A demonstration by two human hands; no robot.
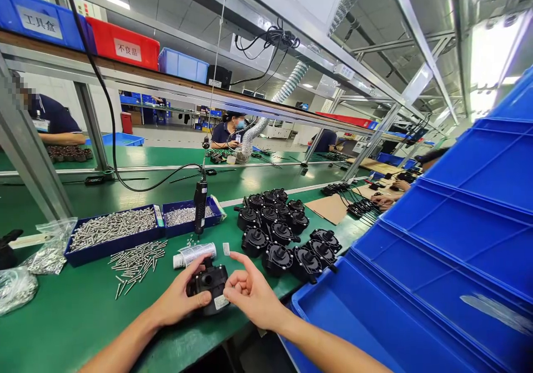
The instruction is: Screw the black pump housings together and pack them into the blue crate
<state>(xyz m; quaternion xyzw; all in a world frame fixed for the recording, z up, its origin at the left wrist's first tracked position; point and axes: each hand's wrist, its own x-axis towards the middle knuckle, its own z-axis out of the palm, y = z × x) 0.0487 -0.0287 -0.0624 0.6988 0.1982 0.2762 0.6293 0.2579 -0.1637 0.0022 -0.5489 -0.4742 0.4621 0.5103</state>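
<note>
A black round pump housing (213, 278) with a port on top is in my left hand (183, 294), thumb in front and fingers around its far side. One white label (221, 302) lies on the housing's near side. My right hand (256, 295) is beside it, thumb and curled fingers at the housing's right edge. Its index finger is stretched out, with a small white label (226, 249) at the tip. A roll of labels (195, 255) lies just behind the housing. Over it hangs a black electric screwdriver (200, 206) on a cord.
Blue trays of long screws (114, 230) and small hardware (183, 216) stand behind, with a pile of loose screws (137, 262) in front. Many black pumps (278, 231) stand to the right. Large blue bins (416, 251) flank my right arm. Co-workers sit across the bench.
</note>
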